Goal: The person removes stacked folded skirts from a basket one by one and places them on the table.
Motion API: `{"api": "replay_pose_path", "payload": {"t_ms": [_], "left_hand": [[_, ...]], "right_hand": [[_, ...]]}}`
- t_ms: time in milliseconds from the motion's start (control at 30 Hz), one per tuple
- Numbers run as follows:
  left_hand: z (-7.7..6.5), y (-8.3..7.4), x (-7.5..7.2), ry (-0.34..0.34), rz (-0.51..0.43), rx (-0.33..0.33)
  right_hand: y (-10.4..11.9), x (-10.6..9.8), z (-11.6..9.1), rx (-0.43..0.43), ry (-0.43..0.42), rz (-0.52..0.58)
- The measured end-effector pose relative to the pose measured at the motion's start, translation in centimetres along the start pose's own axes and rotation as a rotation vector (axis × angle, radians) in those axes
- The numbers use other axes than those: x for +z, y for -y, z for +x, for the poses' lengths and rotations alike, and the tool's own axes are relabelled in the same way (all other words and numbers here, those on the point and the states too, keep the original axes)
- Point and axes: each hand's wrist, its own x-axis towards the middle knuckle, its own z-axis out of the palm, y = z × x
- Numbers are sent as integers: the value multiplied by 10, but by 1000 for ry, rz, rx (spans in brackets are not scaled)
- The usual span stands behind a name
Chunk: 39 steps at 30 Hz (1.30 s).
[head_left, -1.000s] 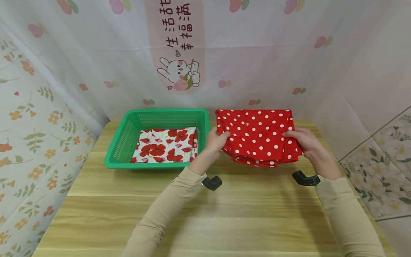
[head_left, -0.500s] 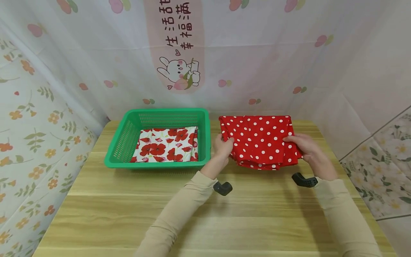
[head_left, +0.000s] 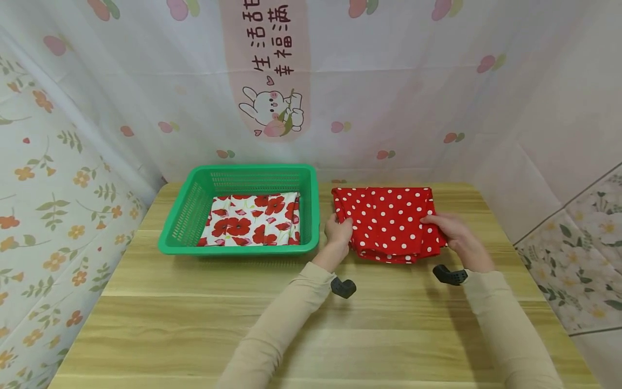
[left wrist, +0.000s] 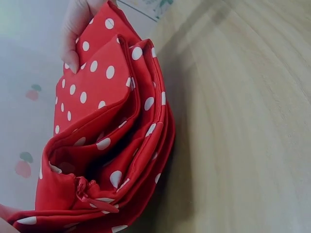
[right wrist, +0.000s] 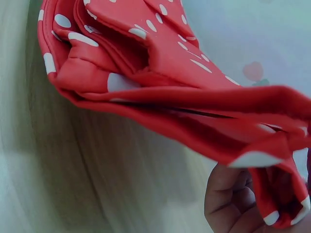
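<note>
Your left hand (head_left: 337,233) and right hand (head_left: 453,231) have lowered the folded polka-dot cloth (head_left: 389,224) toward the tabletop (head_left: 369,340), right of the green basket (head_left: 238,250); each grip stays clamped on a side, so you seem to control how it lies.

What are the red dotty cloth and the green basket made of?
The cloth looks like matte fabric, maybe cotton: it bends into soft folds. The basket looks like slightly shiny plastic: its walls seem stiff, with rows of small, even holes.
</note>
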Motion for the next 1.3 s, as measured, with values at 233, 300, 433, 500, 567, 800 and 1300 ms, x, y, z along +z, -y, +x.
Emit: {"api": "replay_pose_path", "payload": {"t_ms": [233,300,433,500,567,800,1300], "left_hand": [[8,10,-2,1,-13,-13],[10,12,-3,0,-12,-20],[13,15,-5,-2,-10,-35],[14,16,-5,-2,-5,-39],[14,17,-6,-6,1,-45],[17,18,-7,-29,56,-44],[15,19,-12,-68,314,55]], "right_hand": [[-5,2,11,-5,-16,26],[-6,1,13,-12,-23,6],[-10,1,18,-6,-37,-16],[-12,1,20,-1,-53,-30],[-15,1,22,-1,-70,-46],[-22,2,27,-9,-92,-73],[-28,5,32,21,-199,-238]]}}
